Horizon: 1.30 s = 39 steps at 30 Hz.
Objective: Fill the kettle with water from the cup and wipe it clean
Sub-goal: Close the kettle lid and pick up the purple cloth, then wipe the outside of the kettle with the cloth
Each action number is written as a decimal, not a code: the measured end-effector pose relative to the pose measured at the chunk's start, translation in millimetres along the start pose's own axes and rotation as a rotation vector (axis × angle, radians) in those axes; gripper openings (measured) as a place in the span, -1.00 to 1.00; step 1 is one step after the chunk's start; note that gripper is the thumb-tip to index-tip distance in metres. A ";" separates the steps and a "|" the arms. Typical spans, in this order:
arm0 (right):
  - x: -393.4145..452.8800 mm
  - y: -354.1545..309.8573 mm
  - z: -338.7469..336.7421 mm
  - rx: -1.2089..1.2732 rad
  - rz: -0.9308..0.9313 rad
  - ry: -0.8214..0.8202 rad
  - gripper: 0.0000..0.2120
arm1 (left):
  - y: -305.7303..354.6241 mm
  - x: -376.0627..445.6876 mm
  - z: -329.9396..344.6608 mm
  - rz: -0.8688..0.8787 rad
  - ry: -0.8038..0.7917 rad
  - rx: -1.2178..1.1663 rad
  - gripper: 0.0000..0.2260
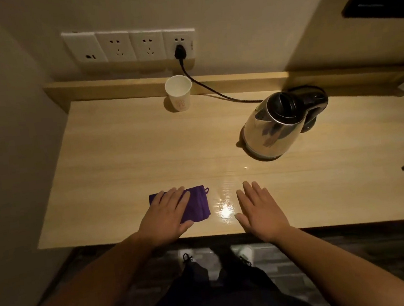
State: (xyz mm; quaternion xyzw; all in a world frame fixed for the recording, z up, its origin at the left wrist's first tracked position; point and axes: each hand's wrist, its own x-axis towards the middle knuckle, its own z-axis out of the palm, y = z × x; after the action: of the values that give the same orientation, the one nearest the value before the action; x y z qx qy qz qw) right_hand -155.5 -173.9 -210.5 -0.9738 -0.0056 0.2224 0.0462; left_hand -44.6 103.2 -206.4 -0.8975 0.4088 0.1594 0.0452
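Resting position: both hands are laid flat, palms down, at the near edge of the table [127, 160].
Left hand [164, 216]: spread open on the folded purple cloth [200, 204]; nothing is gripped.
Right hand [262, 212]: spread open on bare wood just right of the cloth; nothing is held.
Step in hand: none is judged to be begun; filling and wiping are both not yet done.
Cup [178, 93]: stood upright at the back of the table, near the wall ledge, well apart from the hands; whether water is inside cannot be told.
Kettle [271, 126]: stood upright at the right rear, lid shut, spout turned toward the left, handle toward the right rear.
Kettle axis: vertical, base on the table.
Cord [214, 90]: run from the wall socket [180, 51] past the cup toward the kettle.
Next move: the lid is likely to need opening, and the cup to be reached for across the table and kept level.
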 end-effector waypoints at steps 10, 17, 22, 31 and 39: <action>-38.4 -14.1 -21.0 0.418 0.179 0.312 -0.69 | -18.6 19.4 -3.4 0.213 0.175 0.064 -0.39; 46.8 80.4 -184.1 1.026 0.928 0.760 -0.48 | -14.9 32.4 -11.3 0.212 0.190 0.028 -0.51; 98.9 121.3 -245.4 1.270 1.049 0.454 -0.54 | -6.3 30.6 -17.8 0.115 0.151 -0.023 -0.49; 148.7 86.1 -267.8 0.735 0.673 0.228 -0.81 | 12.9 36.9 -14.9 -0.226 0.112 -0.455 -0.46; 146.6 72.4 -255.7 0.604 0.370 0.193 -0.68 | 47.9 77.3 -71.6 -0.276 0.333 -0.929 -0.51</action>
State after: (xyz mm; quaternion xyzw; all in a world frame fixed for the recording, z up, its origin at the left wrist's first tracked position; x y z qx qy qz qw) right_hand 86.8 -263.9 -51.3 -0.9172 0.2412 0.1256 0.2911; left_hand -15.1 0.7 -161.4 -0.8817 0.1743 0.1715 -0.4036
